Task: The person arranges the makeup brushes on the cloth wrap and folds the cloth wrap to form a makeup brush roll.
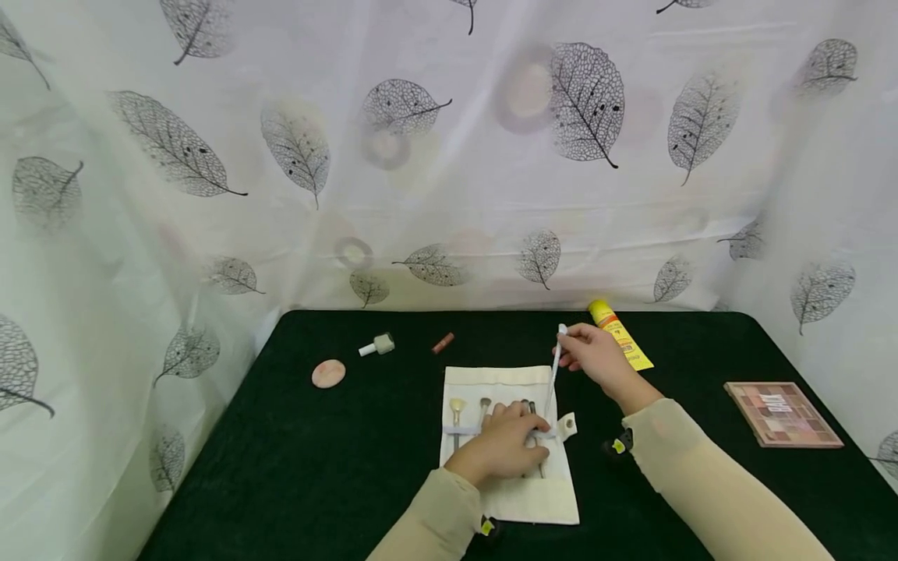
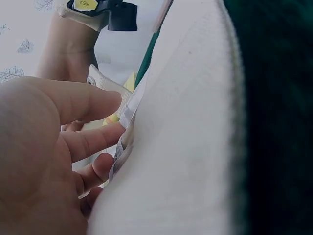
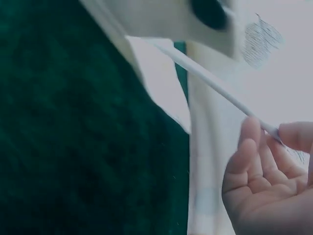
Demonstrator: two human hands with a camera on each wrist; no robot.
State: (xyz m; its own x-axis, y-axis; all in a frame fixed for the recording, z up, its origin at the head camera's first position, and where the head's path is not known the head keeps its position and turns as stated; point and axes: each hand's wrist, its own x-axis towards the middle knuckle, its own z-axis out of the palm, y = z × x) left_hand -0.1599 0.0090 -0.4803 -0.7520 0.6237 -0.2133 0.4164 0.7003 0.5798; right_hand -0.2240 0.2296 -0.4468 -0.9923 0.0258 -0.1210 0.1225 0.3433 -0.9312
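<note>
A white fabric brush case [image 1: 507,502] lies unrolled on the dark green tabletop. Several makeup brushes are tucked in it, among them a pale fan-headed brush [image 1: 457,407], under a white elastic band [image 1: 461,430]. My left hand [image 1: 503,440] rests palm down across the case, hiding part of the brushes. In the left wrist view, the left thumb and fingers [image 2: 90,103] reach to the band. Beyond the case's far right corner, my right hand [image 1: 596,357] pinches the upper end of a slim white stick [image 3: 215,83]. The stick slants down to the right side of the case.
Behind the right hand lies a yellow tube [image 1: 624,339]. An eyeshadow palette [image 1: 782,414] sits at the right. Left of the case are a round pink puff [image 1: 328,374], a small bottle with a white cap [image 1: 379,344] and a reddish-brown stick [image 1: 443,343]. A leaf-printed curtain [image 1: 449,195] hangs behind.
</note>
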